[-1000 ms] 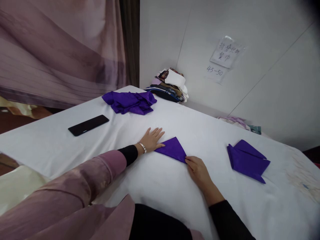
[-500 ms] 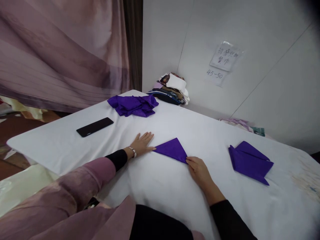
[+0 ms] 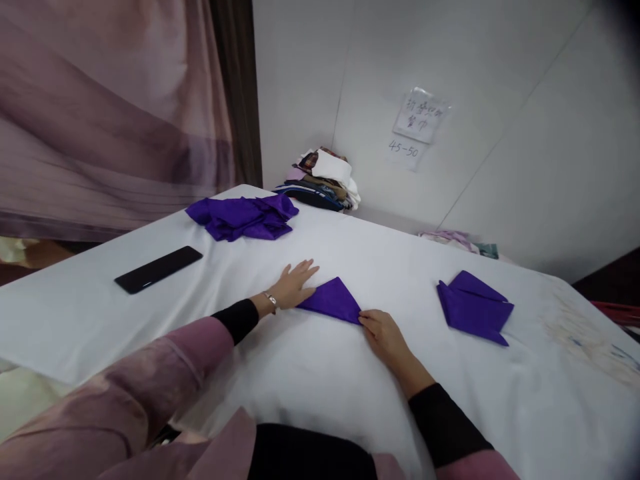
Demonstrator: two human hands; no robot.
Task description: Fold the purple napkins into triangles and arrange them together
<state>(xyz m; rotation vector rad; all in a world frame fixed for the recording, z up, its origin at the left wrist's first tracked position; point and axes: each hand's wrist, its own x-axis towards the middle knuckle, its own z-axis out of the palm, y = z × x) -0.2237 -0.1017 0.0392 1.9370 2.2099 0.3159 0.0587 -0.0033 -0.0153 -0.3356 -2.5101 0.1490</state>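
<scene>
A purple cloth napkin (image 3: 333,298), folded into a triangle, lies flat on the white-covered table in front of me. Its peak points away from me, and one long edge faces my body. My left hand (image 3: 294,285), with a bracelet at the wrist, rests at the left corner; its fingers are spread and its thumb lies over that corner. At the opposite corner, my right hand (image 3: 384,333) pinches the cloth between thumb and fingers. To the right sits another purple napkin (image 3: 475,310), folded into a pointed shape and untouched.
A heap of crumpled purple cloths (image 3: 245,217) lies at the back left, with a black phone (image 3: 159,269) nearer to me. Behind the table (image 3: 310,380), folded clothes (image 3: 323,180) are piled against the wall. Paper signs (image 3: 417,120) hang above. A curtain (image 3: 115,113) hangs at left.
My left hand has slid right, so its thumb now covers more of the napkin's left corner. My right hand keeps its pinch. The whole view has shifted slightly to the right.
</scene>
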